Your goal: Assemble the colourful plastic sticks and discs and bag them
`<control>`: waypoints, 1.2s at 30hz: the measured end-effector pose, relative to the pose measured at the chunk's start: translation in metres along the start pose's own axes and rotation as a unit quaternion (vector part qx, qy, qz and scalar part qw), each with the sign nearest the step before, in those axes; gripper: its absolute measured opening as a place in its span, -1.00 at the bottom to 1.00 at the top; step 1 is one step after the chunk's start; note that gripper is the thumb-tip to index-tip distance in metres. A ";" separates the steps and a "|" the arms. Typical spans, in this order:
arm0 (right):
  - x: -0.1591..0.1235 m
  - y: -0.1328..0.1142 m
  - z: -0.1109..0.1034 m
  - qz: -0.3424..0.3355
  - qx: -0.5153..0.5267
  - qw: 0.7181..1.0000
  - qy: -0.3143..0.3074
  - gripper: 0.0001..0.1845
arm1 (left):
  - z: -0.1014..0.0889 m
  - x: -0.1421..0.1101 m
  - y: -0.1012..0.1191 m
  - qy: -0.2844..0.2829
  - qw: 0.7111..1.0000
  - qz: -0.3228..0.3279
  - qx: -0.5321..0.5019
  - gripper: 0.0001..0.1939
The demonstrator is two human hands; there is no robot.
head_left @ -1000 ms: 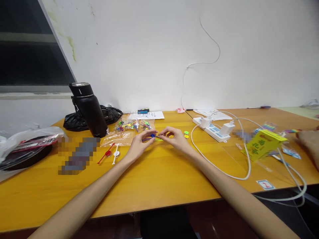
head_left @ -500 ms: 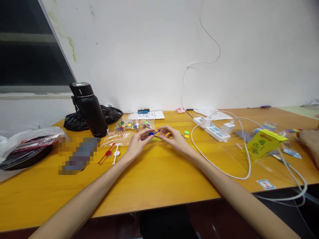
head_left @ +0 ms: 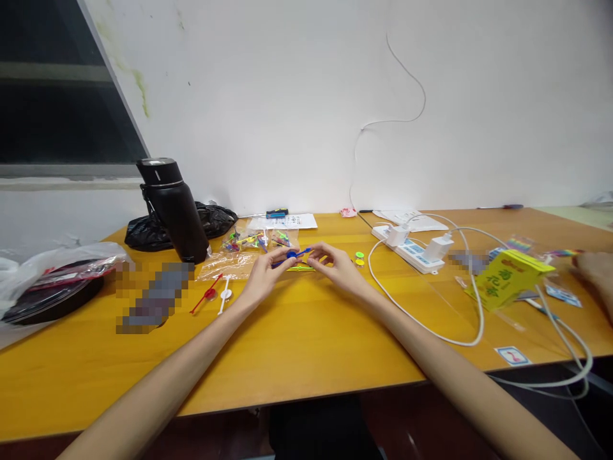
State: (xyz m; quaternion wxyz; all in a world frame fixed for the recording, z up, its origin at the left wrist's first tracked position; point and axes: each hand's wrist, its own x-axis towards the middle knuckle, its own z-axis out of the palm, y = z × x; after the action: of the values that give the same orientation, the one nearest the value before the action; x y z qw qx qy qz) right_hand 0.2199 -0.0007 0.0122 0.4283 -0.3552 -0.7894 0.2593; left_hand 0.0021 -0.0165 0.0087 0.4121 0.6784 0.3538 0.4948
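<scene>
My left hand (head_left: 265, 276) pinches a small blue plastic stick with a round disc (head_left: 290, 255) just above the yellow table (head_left: 297, 345). My right hand (head_left: 338, 265) meets it from the right, fingertips closed on the stick's far end. A green-yellow stick (head_left: 301, 269) lies on the table beneath my hands. Left of my left hand lie a red stick piece (head_left: 205, 294) and a white stick piece (head_left: 224, 294). Two small yellow-green discs (head_left: 359, 258) sit right of my right hand. Clear bags of coloured pieces (head_left: 251, 243) lie behind my hands.
A black bottle (head_left: 175, 211) and a black bag (head_left: 211, 220) stand at back left. A white power strip (head_left: 412, 252) with chargers and a looping cable (head_left: 474, 319) lies right. A yellow box (head_left: 505, 276) sits further right, near another person's hand (head_left: 596, 271).
My left hand has lifted the blue stick slightly off the table and tilted it, and my right fingers have shifted along it. The view has drifted a little.
</scene>
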 end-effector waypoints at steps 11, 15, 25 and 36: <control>0.002 -0.005 -0.001 0.020 0.059 0.998 0.009 -0.70 | 0.007 -0.002 -0.007 -0.020 0.999 -0.018 -0.022 -0.54; 0.007 -0.001 -0.004 0.056 0.142 0.987 0.044 -0.64 | 0.006 -0.001 -0.012 -0.028 0.999 -0.014 -0.041 -0.42; 0.011 0.001 -0.012 0.132 0.217 0.964 0.082 -0.61 | 0.008 -0.006 -0.007 -0.073 0.997 -0.026 0.024 -0.64; 0.009 0.001 -0.004 0.153 0.252 0.956 0.013 -0.64 | 0.010 -0.010 -0.008 -0.108 0.991 -0.032 0.075 -0.68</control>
State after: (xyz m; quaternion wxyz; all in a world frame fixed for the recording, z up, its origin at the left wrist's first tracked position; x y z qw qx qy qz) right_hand 0.2206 0.0071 0.0177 0.4688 -0.3559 -0.6292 0.5076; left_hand 0.0083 -0.0239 -0.0041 0.4114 0.7453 0.3647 0.3773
